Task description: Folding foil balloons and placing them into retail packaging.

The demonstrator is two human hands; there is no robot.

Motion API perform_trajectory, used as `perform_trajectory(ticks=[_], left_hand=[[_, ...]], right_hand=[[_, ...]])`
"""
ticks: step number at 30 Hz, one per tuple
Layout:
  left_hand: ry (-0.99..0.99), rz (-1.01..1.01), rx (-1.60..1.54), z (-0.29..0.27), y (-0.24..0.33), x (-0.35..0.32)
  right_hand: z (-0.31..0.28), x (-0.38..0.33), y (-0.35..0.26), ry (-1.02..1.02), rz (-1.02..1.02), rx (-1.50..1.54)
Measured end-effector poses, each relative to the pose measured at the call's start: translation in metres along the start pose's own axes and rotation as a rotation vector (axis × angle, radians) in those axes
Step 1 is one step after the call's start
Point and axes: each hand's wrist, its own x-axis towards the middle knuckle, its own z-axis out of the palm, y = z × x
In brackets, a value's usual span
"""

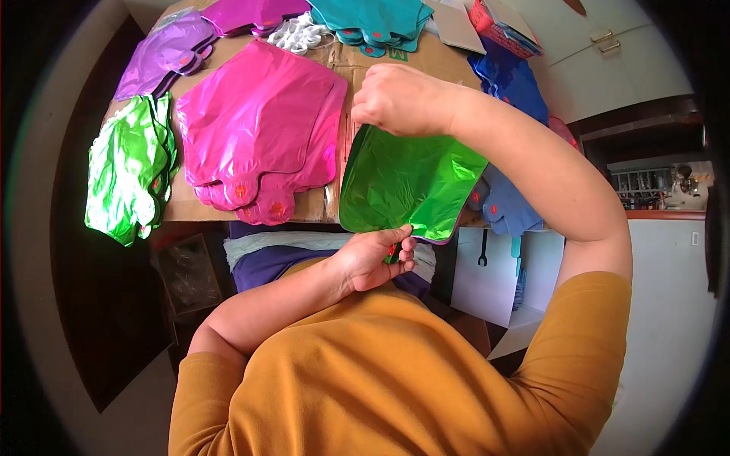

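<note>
A shiny green foil piece [414, 178] hangs between my two hands at the table's near edge. My left hand [378, 257] pinches its lower edge between thumb and fingers, where a small red mark shows. Above its top corner is my right hand [403, 99], closed with the fingers curled down; the fingertips are hidden, so what they grip does not show. Just left of the foil lies a stack of pink foil pieces [258, 121] with scalloped near edges and red marks.
Brown cardboard [319, 207] covers the table. Around it lie bright green foil pieces [125, 171], purple ones [163, 49], teal ones [372, 19] and dark blue ones [509, 76]. White rings [298, 34] are heaped at the back. A red basket [506, 30] stands far right.
</note>
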Motion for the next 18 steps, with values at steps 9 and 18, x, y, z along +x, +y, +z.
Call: perform_trajectory(ticks=[9, 18], left_hand=[[0.023, 0.002, -0.009, 0.002, 0.000, 0.001], [0.017, 0.017, -0.014, 0.001, -0.002, 0.002]], right_hand=[[0.005, -0.005, -0.003, 0.060, -0.077, -0.097], [0.032, -0.077, -0.012, 0.115, -0.073, -0.091]])
